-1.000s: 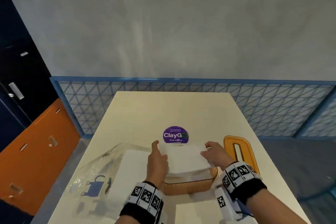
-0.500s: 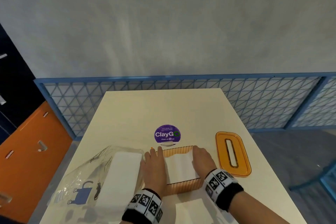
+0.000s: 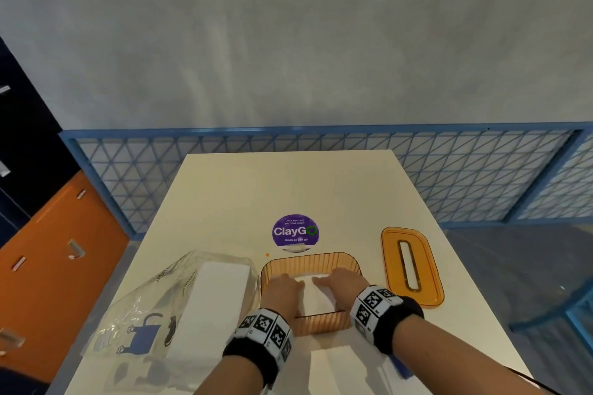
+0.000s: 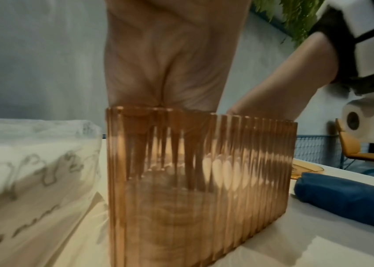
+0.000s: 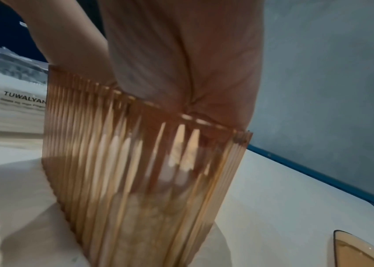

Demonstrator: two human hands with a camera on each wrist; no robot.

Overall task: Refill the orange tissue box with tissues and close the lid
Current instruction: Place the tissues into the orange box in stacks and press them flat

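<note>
The orange ribbed tissue box (image 3: 309, 261) stands open-topped near the table's front middle. A white stack of tissues (image 3: 309, 297) lies inside it. My left hand (image 3: 282, 289) and right hand (image 3: 337, 280) both reach into the box and press flat on the stack with straight fingers. The wrist views show each palm, the left hand (image 4: 170, 63) and the right hand (image 5: 181, 63), going down behind the box wall (image 4: 204, 198) (image 5: 135, 171); the fingers blur behind the ribs. The orange slotted lid (image 3: 430, 282) lies flat on the table to the right of the box.
A clear plastic bag (image 3: 144, 308) holding more white tissues lies left of the box. Another white tissue stack (image 3: 333, 365) sits at the front edge. A purple round sticker (image 3: 295, 231) is behind the box. A blue roll (image 4: 345, 193) lies on the near right.
The tissue stack, held above the box rim one second ago, has gone down into the box. Both hands followed it down and now press on it inside.
</note>
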